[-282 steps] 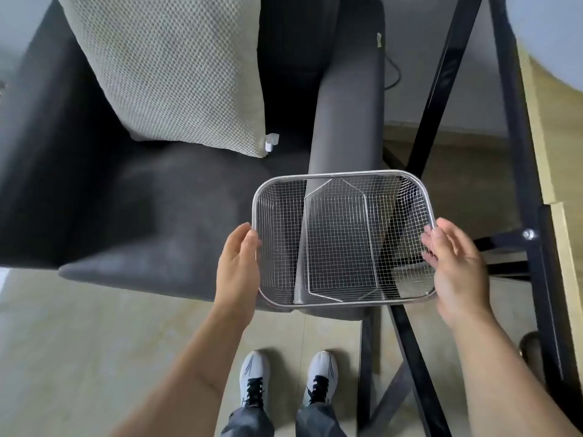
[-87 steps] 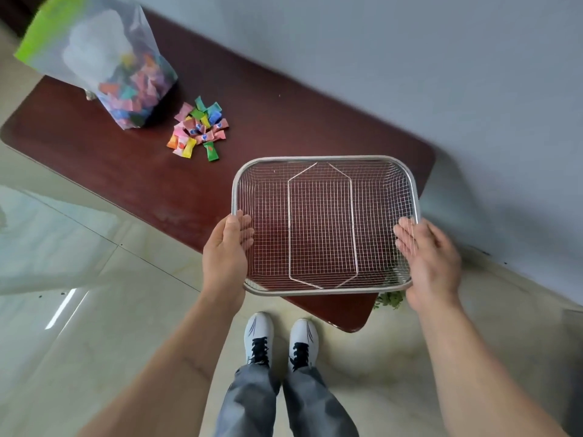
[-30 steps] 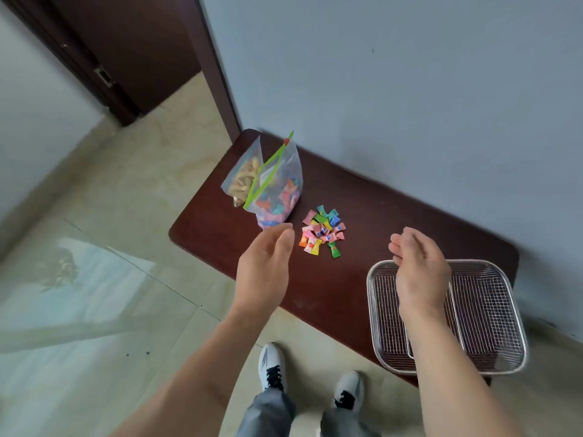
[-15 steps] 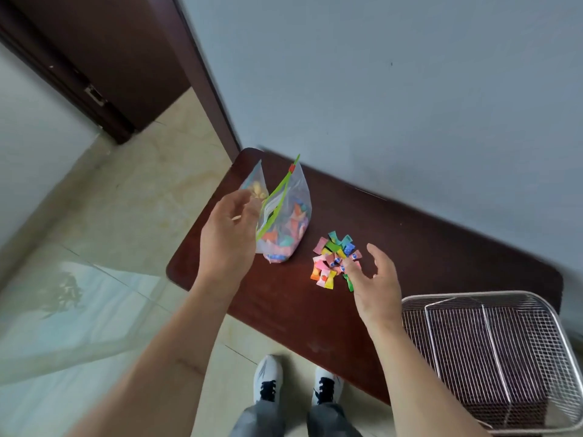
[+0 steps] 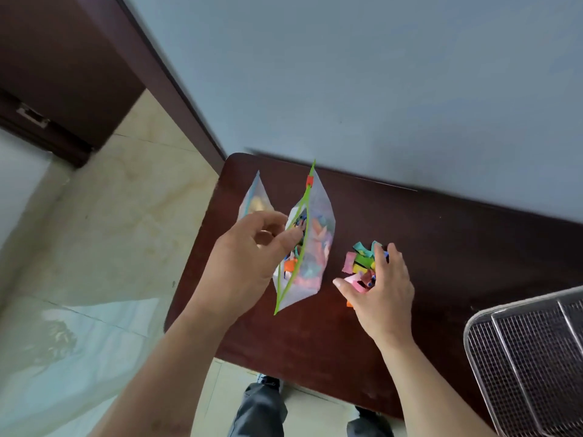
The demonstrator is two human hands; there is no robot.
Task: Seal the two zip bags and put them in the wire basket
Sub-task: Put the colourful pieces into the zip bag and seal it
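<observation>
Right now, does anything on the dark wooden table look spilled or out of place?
Yes. A heap of loose colourful wrapped candies lies on the dark wooden table, outside the clear green-zippered bag of candies, whose mouth gapes open. The right hand covers part of the heap.

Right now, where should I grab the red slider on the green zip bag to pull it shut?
Pinch the red slider from its two flat sides, coming from above at the far end of the bag with the green zip. It sits high on the upright track, clear of both hands. The left hand holds the open mouth near the middle and could probably steady it.
</observation>
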